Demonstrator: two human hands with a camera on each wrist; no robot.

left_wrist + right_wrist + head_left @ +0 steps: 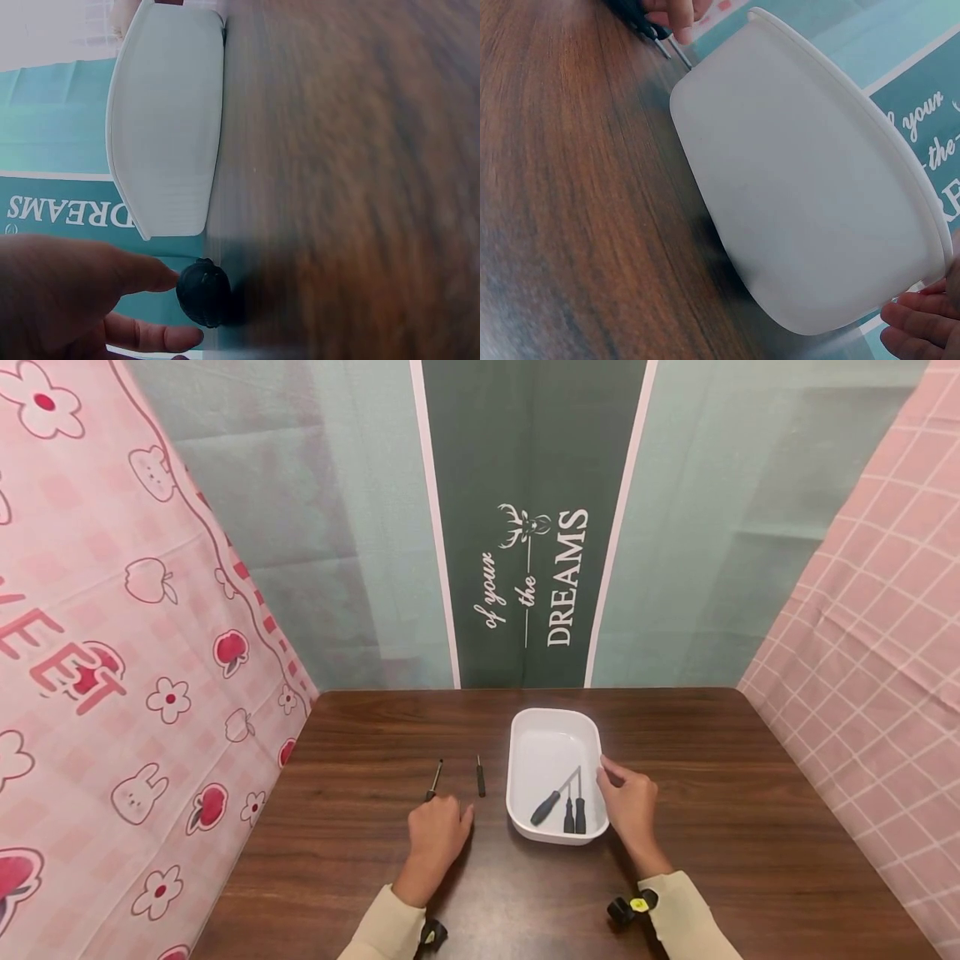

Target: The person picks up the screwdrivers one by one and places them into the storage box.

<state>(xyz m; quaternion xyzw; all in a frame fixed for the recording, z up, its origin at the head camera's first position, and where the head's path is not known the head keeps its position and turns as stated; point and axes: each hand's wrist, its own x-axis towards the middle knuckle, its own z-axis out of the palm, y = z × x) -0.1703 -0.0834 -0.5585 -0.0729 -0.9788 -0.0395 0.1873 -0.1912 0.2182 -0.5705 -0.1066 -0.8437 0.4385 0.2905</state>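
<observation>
My left hand [437, 831] is over the table with its fingers around the black handle of a screwdriver [437, 779], whose shaft sticks out ahead of the knuckles. In the left wrist view, the thumb and a fingertip lie either side of that dark handle [204, 293], close to the tabletop. A smaller black screwdriver [481, 780] lies just right of this hand. At the right side of a white rectangular tray [516, 760], my right hand [632, 806] pinches the rim. Inside the tray lie three dark-handled screwdrivers [546, 808], their shafts pointing away from me.
The brown wooden table [360, 877] ends at a green curtain [360, 568] behind it. Pink patterned cloths hang at the left [150, 677] and the right [862, 610]. Dark wrist cameras [628, 908] sit near both cuffs.
</observation>
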